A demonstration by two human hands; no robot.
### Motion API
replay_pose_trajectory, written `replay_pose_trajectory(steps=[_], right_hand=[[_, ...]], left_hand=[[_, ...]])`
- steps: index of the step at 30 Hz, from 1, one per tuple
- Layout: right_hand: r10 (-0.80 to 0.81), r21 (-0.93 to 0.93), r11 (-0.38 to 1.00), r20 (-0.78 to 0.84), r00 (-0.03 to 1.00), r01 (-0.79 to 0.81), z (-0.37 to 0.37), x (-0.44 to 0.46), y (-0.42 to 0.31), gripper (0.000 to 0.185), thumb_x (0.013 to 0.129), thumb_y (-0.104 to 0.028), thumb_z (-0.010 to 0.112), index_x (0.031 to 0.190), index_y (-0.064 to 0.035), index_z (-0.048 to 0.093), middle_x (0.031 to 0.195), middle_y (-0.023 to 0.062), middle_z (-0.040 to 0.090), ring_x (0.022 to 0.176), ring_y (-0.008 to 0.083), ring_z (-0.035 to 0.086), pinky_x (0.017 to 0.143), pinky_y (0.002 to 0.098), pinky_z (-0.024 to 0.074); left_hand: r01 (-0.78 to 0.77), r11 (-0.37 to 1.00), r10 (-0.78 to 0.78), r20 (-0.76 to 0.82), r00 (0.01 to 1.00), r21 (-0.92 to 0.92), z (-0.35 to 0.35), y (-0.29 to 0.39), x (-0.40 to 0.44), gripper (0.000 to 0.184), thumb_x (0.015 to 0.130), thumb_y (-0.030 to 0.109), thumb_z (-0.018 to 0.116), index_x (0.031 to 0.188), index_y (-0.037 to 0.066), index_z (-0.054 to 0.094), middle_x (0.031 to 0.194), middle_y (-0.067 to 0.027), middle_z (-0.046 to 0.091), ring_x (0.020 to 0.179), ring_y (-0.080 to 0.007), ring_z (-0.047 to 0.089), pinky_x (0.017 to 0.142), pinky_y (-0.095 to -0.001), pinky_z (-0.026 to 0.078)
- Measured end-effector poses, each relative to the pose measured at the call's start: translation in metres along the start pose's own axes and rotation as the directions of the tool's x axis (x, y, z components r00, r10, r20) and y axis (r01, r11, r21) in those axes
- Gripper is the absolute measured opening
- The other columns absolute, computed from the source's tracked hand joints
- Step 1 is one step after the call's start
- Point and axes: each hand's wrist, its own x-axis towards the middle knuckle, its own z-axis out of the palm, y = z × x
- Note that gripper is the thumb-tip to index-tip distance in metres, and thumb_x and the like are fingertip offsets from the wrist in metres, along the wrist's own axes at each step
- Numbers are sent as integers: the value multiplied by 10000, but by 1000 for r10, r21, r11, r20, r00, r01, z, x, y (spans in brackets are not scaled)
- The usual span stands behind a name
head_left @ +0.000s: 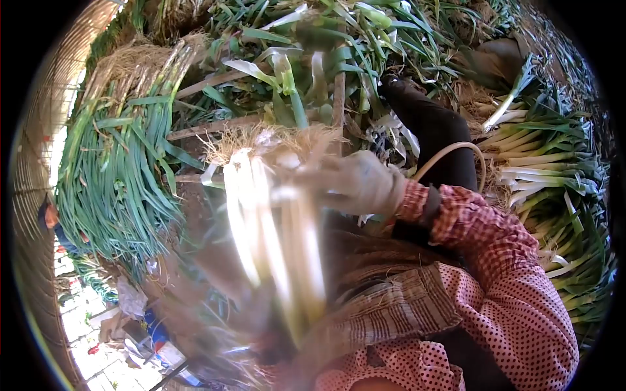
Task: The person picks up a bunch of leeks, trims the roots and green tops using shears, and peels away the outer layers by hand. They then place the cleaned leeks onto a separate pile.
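A bunch of leeks [244, 208] stands in front of my body, its hairy roots [274, 140] at the top and white stalks running down. My right hand [368, 182], in a pale glove, is at the upper right of the bunch. Its fingers reach across the stalks just under the roots, too smeared by motion to show their grip. Near the lower end of the bunch, my left hand [267, 329] is a dark blur with its fingers unreadable. The bunch's lower leaves are also blurred.
Green leeks [124, 169] lie piled at the left, and more trimmed leeks [521, 156] at the right. Loose leaves [287, 78] cover wooden slats [212, 127] ahead. A dark-clothed leg [443, 124] and a pale curved tube [450, 148] are beside my right hand. Litter [134, 303] lies lower left.
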Motion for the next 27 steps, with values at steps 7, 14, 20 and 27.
replay_pose_trajectory(steps=[7,14,20,27], right_hand=[[110,-341,937,71,991,-80,6,31,16,159,809,-244,653,800,-98,591,698,48,602,584,246,622,551,401,515],[158,-352,931,159,975,-94,-27,68,-36,400,846,-493,680,968,-113,692,927,90,704,792,226,703,675,390,569],[202,-99,975,2,979,-201,8,111,-7,287,907,-383,554,909,-137,701,813,78,704,750,208,683,701,407,556],[359,-451,877,388,849,-165,-17,94,-36,310,873,-440,606,968,-170,725,987,42,692,938,202,648,807,398,498]], left_hand=[[3,992,-9,-49,999,-130,25,36,-13,296,949,135,666,1163,-19,531,970,-45,638,788,-107,569,680,-265,472],[-69,995,71,19,997,-78,25,23,-3,275,942,100,662,1151,-21,532,952,-40,622,783,-108,559,690,-272,480],[-98,986,102,-20,995,138,13,5,-7,382,928,91,673,1258,-26,520,1009,-51,614,839,-128,555,732,-280,480],[-74,986,106,218,970,-146,16,31,2,368,895,75,688,1223,-50,577,1013,-82,673,831,-156,632,700,-276,513]])
